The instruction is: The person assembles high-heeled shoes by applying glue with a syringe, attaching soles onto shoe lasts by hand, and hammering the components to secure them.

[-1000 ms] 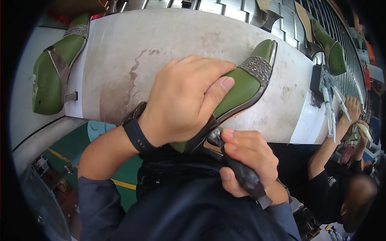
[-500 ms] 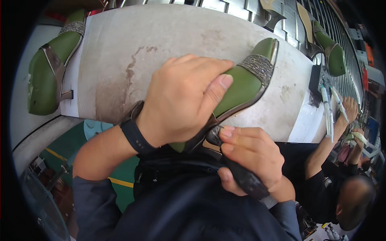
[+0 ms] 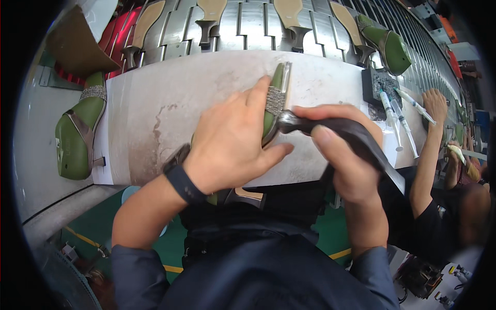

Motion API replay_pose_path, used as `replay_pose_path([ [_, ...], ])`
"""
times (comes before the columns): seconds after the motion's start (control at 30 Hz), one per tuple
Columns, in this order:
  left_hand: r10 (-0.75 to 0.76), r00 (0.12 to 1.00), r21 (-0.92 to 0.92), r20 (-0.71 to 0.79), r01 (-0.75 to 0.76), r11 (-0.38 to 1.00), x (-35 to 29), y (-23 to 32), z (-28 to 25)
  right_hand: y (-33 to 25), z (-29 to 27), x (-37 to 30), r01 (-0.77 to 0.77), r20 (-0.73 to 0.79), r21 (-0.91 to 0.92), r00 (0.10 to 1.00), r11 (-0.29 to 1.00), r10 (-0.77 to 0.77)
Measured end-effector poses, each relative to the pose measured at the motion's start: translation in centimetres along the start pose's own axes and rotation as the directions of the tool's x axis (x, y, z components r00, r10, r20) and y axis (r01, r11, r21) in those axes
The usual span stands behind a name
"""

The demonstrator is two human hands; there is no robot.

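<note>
A green shoe form with a glittering braided strap lies on its side on the pale worktop. My left hand rests over it and grips it, hiding most of its middle; its heel end shows near my waist. In my right hand is a dark hammer with a rounded metal end and a flat blade-like end. The rounded end is at the edge of the shoe's sole, just below the strap; whether it touches cannot be made out.
Another green shoe lies at the left edge of the worktop. Several tan soles with heels and one green shoe are on the metal conveyor beyond. A black block and syringes are at right, near a co-worker's arm.
The shoe has swung more upright and moved left under my left hand. My right hand has come up from near my waist, bringing the hammer's rounded end to the sole edge by the strap.
</note>
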State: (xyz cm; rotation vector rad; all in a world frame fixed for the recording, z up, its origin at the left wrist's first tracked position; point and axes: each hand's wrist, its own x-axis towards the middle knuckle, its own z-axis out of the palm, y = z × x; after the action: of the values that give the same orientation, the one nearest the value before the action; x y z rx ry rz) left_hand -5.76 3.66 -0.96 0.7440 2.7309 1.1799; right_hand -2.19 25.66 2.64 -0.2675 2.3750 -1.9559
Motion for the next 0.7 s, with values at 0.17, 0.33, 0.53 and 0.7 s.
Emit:
replay_pose_path([
  [0.17,-0.07,0.995,0.058,0.07,0.066,0.996,0.3,0.5,-0.2,1.8,-0.7,6.1,-0.027,-0.128,0.181,0.991,0.983,0.051],
  [0.33,-0.021,1.0,0.014,0.001,0.021,1.0,0.4,0.0,-0.6,7.5,-0.9,10.4,-0.274,-0.18,0.336,0.92,0.901,0.347],
  [0.53,0.194,0.844,-0.224,-0.501,-0.342,0.913,0.5,3.2,-6.5,8.0,-1.7,6.6,-0.111,-0.272,0.424,0.931,0.899,0.243],
  [0.7,0.342,0.902,-0.109,-0.262,-0.38,0.918,-0.4,5.9,-8.2,1.8,0.5,3.0,-0.046,-0.149,0.458,0.981,0.888,0.128],
])
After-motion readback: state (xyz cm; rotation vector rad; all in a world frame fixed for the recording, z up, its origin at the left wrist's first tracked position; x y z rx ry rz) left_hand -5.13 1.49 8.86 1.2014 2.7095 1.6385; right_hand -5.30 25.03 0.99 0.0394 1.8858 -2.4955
